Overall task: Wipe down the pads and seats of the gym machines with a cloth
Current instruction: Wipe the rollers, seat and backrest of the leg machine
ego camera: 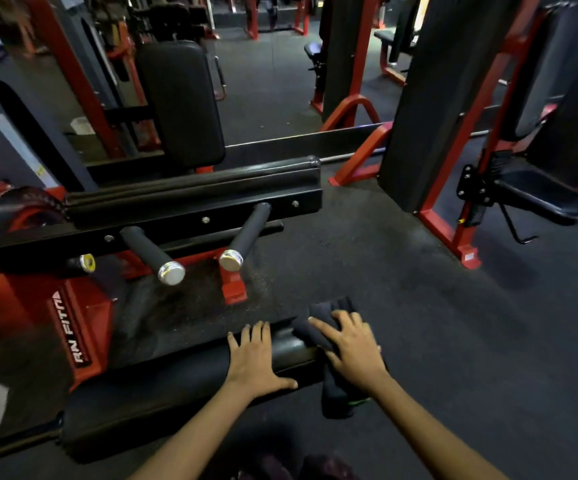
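A long black roller pad (pixel 162 389) lies low across the front of a red and black machine. My left hand (pixel 254 358) rests flat on the pad, fingers spread. Just to its right, my right hand (pixel 351 348) presses a dark cloth (pixel 332 308) over the pad's right end. The cloth drapes over that end and hangs down below my wrist. A second long pad (pixel 190 192) runs across the machine further back, and an upright back pad (pixel 180 102) stands behind it.
Two black handles with silver caps (pixel 171 273) (pixel 231 259) stick out toward me above the roller pad. Another machine's black seat (pixel 544 197) and red frame (pixel 453 233) stand at the right. Dark rubber floor (pixel 419 306) spreads between them.
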